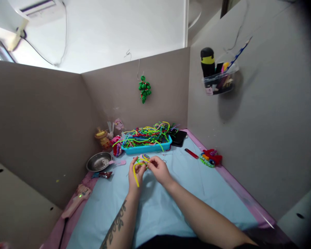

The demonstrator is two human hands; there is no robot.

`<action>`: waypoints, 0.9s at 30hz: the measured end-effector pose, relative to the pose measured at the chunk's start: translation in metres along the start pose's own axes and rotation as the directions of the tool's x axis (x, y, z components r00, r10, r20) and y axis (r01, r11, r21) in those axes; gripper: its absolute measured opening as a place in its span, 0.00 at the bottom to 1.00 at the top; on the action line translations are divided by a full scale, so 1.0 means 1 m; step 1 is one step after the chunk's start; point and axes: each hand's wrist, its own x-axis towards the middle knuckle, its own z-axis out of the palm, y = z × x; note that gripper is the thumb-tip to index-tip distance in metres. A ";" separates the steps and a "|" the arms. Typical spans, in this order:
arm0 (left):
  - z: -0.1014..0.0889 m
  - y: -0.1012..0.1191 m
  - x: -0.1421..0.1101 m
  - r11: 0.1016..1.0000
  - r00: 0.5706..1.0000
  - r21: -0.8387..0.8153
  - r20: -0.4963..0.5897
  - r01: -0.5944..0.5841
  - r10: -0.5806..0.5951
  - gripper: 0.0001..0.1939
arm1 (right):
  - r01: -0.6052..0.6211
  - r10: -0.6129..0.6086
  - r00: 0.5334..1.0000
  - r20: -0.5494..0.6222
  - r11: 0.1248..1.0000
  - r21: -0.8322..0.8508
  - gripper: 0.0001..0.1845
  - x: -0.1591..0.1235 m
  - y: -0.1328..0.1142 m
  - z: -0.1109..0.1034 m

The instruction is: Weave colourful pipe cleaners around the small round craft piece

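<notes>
My left hand [135, 177] and my right hand [159, 169] meet over the middle of the blue table cover. Between them is a yellow pipe cleaner [135, 175], pinched by the fingers of both. One end of it bends down across the left hand, and another yellow stretch reaches up to the right fingertips. Just behind the fingers shows a small multicoloured bundle with green and purple bits [144, 157]; whether it is joined to the yellow piece I cannot tell. Beyond the hands stands a blue tray [147, 149] heaped with pipe cleaners [145, 133] in many colours.
A metal bowl [94, 162] with small white pieces stands left, near a foil packet [103, 175]. A pink glue gun [77, 200] lies front left. At right are a red cutter [191, 153] and a colourful fuzzy figure [211, 158]. Grey partitions [163, 79] enclose the table.
</notes>
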 end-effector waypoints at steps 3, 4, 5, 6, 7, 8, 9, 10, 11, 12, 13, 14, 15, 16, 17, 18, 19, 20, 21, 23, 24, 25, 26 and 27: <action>-0.001 -0.002 0.001 0.999 1.000 -0.045 0.005 0.005 -0.005 0.33 | -0.062 0.059 0.998 0.037 0.995 0.083 0.04 0.001 0.003 0.002; -0.001 -0.002 0.001 0.999 1.000 -0.042 -0.005 -0.002 0.002 0.33 | -0.048 0.047 0.999 0.025 0.998 0.052 0.04 0.001 0.003 0.002; -0.002 -0.002 0.002 1.000 1.000 -0.028 -0.020 -0.012 0.011 0.33 | -0.017 0.017 1.000 0.005 1.000 -0.005 0.04 0.001 0.003 0.002; -0.002 -0.001 0.002 1.000 0.999 -0.007 -0.037 -0.024 0.024 0.33 | 0.023 -0.024 1.000 -0.017 0.997 -0.074 0.03 0.001 0.002 0.001; -0.003 0.000 0.002 0.999 0.998 0.018 -0.053 -0.037 0.037 0.32 | 0.063 -0.068 0.997 -0.031 0.988 -0.139 0.03 0.000 0.000 0.000; -0.003 0.001 0.002 0.998 0.996 0.039 -0.066 -0.048 0.051 0.32 | 0.097 -0.106 0.994 -0.035 0.977 -0.190 0.02 0.000 -0.002 -0.001; -0.003 0.001 0.001 0.997 0.995 0.055 -0.073 -0.057 0.061 0.31 | 0.123 -0.132 0.991 -0.028 0.967 -0.223 0.03 0.000 -0.004 -0.002; -0.003 0.002 0.001 0.996 0.995 0.068 -0.069 -0.062 0.067 0.31 | 0.140 -0.148 0.989 -0.016 0.960 -0.242 0.03 -0.001 -0.005 -0.003; -0.003 0.002 0.000 0.994 0.996 0.081 -0.061 -0.068 0.073 0.30 | 0.154 -0.160 0.987 -0.004 0.955 -0.255 0.04 -0.001 -0.007 -0.004; -0.002 0.002 0.000 0.993 0.996 0.093 -0.049 -0.072 0.076 0.30 | 0.165 -0.170 0.985 0.005 0.950 -0.265 0.03 -0.002 -0.007 -0.004; -0.002 0.002 0.000 0.992 0.996 0.101 -0.038 -0.075 0.080 0.30 | 0.173 -0.177 0.984 0.009 0.947 -0.272 0.03 -0.002 -0.007 -0.004; -0.002 0.001 0.000 0.992 0.996 0.103 -0.029 -0.079 0.083 0.31 | 0.176 -0.180 0.984 0.009 0.945 -0.274 0.03 -0.002 -0.006 -0.004; -0.002 0.001 0.000 0.992 0.996 0.095 -0.022 -0.081 0.083 0.32 | 0.173 -0.179 0.984 0.004 0.947 -0.272 0.04 -0.002 -0.005 -0.004; -0.002 0.000 0.000 0.994 0.997 0.080 -0.017 -0.079 0.081 0.33 | 0.165 -0.172 0.985 -0.003 0.950 -0.264 0.04 -0.002 -0.002 -0.004; -0.002 0.000 0.000 0.995 0.997 0.063 -0.008 -0.072 0.073 0.34 | 0.153 -0.160 0.987 -0.010 0.956 -0.250 0.04 -0.002 0.000 -0.003; -0.002 0.000 0.000 0.997 0.998 0.050 0.004 -0.061 0.061 0.34 | 0.138 -0.145 0.989 -0.015 0.964 -0.228 0.03 -0.001 0.003 -0.002; -0.001 0.000 0.000 0.998 0.999 0.041 0.016 -0.046 0.045 0.34 | 0.124 -0.131 0.991 -0.018 0.971 -0.203 0.03 -0.001 0.006 -0.001; 0.000 0.000 -0.001 0.999 0.999 0.037 0.031 -0.026 0.025 0.34 | 0.115 -0.121 0.992 -0.022 0.977 -0.180 0.02 0.000 0.008 0.000; 0.000 -0.001 -0.001 0.999 0.999 0.037 0.046 -0.007 0.005 0.33 | 0.112 -0.117 0.993 -0.024 0.980 -0.163 0.02 0.000 0.010 0.001; 0.001 -0.001 -0.001 0.999 0.997 0.030 0.069 0.020 -0.022 0.32 | 0.123 -0.129 0.991 -0.031 0.981 -0.152 0.02 0.001 0.012 0.002; 0.001 -0.001 -0.001 0.999 0.997 0.026 0.073 0.024 -0.026 0.32 | 0.132 -0.139 0.990 -0.033 0.978 -0.159 0.02 0.001 0.011 0.002; 0.000 -0.002 -0.001 1.000 0.997 0.018 0.071 0.020 -0.021 0.32 | 0.142 -0.150 0.988 -0.033 0.974 -0.174 0.02 0.001 0.010 0.001; 0.000 -0.002 0.000 1.000 0.998 0.008 0.063 0.013 -0.013 0.33 | 0.152 -0.161 0.987 -0.028 0.968 -0.198 0.03 0.001 0.009 0.001; -0.002 -0.003 0.000 1.000 0.999 -0.007 0.052 0.006 -0.006 0.33 | 0.164 -0.174 0.985 -0.022 0.960 -0.229 0.03 0.001 0.008 0.000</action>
